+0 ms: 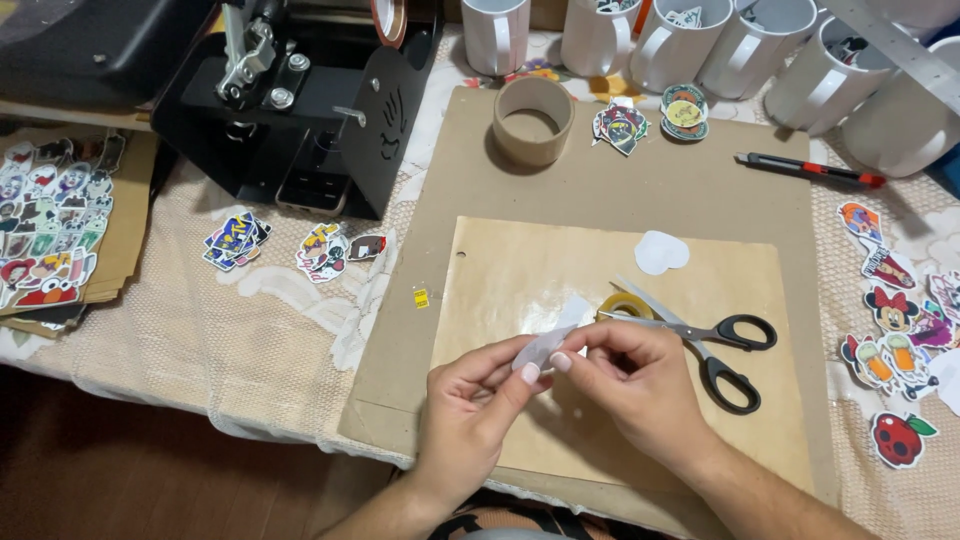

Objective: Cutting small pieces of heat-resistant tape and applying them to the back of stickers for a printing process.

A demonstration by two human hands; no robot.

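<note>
Both hands meet over a brown paper sheet (520,260) lying on a larger cardboard board (700,190). My left hand (470,405) and my right hand (625,385) pinch a small white paper cut-out (548,342) between their fingertips. Just beyond my right hand lie black-handled scissors (715,345) and a small yellow tape roll (625,304). A white heart-like cut-out (661,252) rests farther back on the sheet.
An empty cardboard tape core (533,120) and a red-black utility knife (810,170) lie on the board. White mugs (745,45) line the back. A black press machine (290,110) stands at back left. Colourful stickers (895,320) are scattered right and left (50,220).
</note>
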